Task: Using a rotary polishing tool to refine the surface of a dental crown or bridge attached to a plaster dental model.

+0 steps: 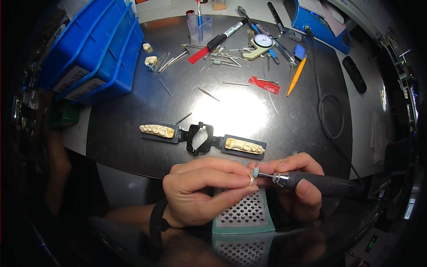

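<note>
Between the fingertips of my left hand [195, 189], closed in a pinch, is a small off-white piece like a dental crown [251, 180]. My right hand [307, 163] is wrapped round a dark rotary handpiece [331, 184]. The pale green grinding stone [255, 171] at its tip touches or nearly touches the crown; I cannot tell which. Just beyond my hands lies an opened black hinged articulator [194, 149], with a tooth model [156, 130] on its left arm and another tooth model [244, 146] on its right. A perforated metal grille [244, 212] with a green rim sits below my hands.
Blue bins [104, 62] stand at the far left. Burs [227, 60], a dial caliper [262, 42], a black marker [227, 34] and an orange pointed tool [296, 78] lie at the back. A cable [318, 80] runs from a blue box [322, 26] down the right side.
</note>
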{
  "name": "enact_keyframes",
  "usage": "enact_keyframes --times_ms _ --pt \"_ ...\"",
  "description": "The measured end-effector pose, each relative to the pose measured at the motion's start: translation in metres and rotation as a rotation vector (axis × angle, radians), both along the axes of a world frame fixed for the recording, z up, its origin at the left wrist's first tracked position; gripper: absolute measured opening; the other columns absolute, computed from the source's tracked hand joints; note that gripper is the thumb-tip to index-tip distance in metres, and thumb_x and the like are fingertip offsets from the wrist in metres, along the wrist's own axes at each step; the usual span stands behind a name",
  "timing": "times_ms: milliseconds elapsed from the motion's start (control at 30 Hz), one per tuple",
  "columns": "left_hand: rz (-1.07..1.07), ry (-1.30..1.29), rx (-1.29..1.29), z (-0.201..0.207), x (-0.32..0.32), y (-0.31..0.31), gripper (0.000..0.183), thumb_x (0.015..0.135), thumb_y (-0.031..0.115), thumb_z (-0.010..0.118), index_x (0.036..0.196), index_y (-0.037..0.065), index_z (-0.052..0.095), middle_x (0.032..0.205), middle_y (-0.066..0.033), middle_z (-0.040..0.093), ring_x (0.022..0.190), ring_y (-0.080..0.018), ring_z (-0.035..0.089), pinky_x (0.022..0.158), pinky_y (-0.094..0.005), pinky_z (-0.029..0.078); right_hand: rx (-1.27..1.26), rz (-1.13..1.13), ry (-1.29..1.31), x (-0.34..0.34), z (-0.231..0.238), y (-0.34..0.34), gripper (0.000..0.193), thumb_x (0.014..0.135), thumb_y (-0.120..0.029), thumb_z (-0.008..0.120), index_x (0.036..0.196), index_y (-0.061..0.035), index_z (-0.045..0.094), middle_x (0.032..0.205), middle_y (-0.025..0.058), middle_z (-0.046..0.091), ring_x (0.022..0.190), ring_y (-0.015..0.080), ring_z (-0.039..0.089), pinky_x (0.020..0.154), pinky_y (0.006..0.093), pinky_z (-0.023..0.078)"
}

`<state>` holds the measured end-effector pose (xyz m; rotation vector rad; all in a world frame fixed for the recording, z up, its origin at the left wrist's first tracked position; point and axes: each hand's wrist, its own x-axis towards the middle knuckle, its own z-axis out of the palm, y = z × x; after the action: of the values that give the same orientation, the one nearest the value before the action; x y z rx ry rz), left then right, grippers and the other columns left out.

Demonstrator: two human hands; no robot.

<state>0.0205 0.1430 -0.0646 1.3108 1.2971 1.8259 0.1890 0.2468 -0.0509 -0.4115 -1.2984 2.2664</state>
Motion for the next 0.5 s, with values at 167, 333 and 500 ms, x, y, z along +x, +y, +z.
enact_keyframes --times_ms 167,333,500 --pt "-0.006 0.005 -0.007 0.002 -0.0004 -0.0011 0.02 0.068 -0.007 0.078 0.084 -0.002 0.069 0.086 -0.0156 0.069 0.079 -0.02 0.069 0.069 -0.027 0.055 0.046 -0.022 0.078 -0.0016 -0.003 -0.0009 0.035 0.089 -0.023 0.051 0.105 0.0069 0.046 0.109 0.039 0.055 0.108 0.0457 0.056 0.094 0.0534 0.047" --pt "-0.014 0.009 -0.006 0.0011 -0.0006 0.0004 0.02 0.068 -0.007 0.077 0.085 -0.002 0.069 0.086 -0.0155 0.069 0.079 -0.0199 0.069 0.069 -0.0268 0.055 -0.041 -0.028 0.042 -0.0022 0.0006 -0.0027 0.037 0.085 -0.024 0.053 0.104 0.0079 0.054 0.114 0.03 0.059 0.112 0.0335 0.056 0.103 0.0458 0.038" --pt "-0.013 0.005 -0.012 0.0018 -0.0002 -0.0008 0.02 0.068 -0.007 0.078 0.085 -0.003 0.069 0.086 -0.0155 0.069 0.079 -0.0201 0.069 0.069 -0.0268 0.055 0.017 -0.051 0.012 -0.0015 -0.0026 -0.0018 0.033 0.087 -0.023 0.052 0.102 0.0064 0.048 0.108 0.0391 0.056 0.103 0.0451 0.06 0.092 0.0523 0.049"
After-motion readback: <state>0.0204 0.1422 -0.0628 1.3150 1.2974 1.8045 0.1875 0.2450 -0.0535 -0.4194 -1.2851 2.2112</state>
